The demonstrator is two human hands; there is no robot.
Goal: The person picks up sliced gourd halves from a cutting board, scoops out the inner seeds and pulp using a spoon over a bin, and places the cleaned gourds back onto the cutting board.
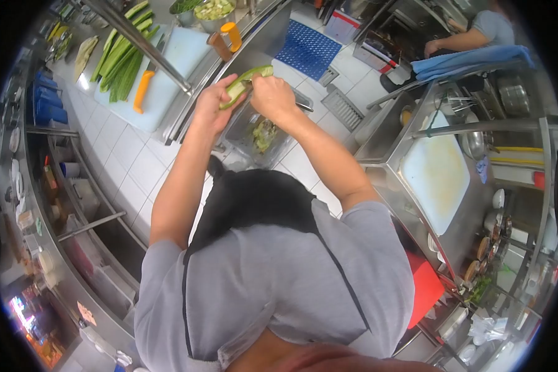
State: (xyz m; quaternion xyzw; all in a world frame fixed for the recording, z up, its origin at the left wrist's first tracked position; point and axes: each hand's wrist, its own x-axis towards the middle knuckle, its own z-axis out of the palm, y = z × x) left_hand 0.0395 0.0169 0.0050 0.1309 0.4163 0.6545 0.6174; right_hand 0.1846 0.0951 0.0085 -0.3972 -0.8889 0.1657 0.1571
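Note:
My left hand (216, 104) is wrapped around a halved long green vegetable (237, 93), like a cucumber or gourd, with its pale hollowed inside showing. My right hand (273, 97) is closed in a fist against the vegetable's far part; whatever its fingers grip is hidden. Below both hands, a clear plastic tub (230, 134) holds greenish, pulpy scraps (263, 135). To the left, several long green vegetable pieces (123, 65) lie on a white cutting board (191, 48), beside a knife with an orange handle (144, 92).
A metal rail (149, 51) crosses above the board. Brown (219, 46) and orange (231, 36) shakers stand near bowls of cut greens (214, 10). On the right are another cutting board (437, 173) and a blue towel (471, 62). Another person's arm (456, 42) shows behind.

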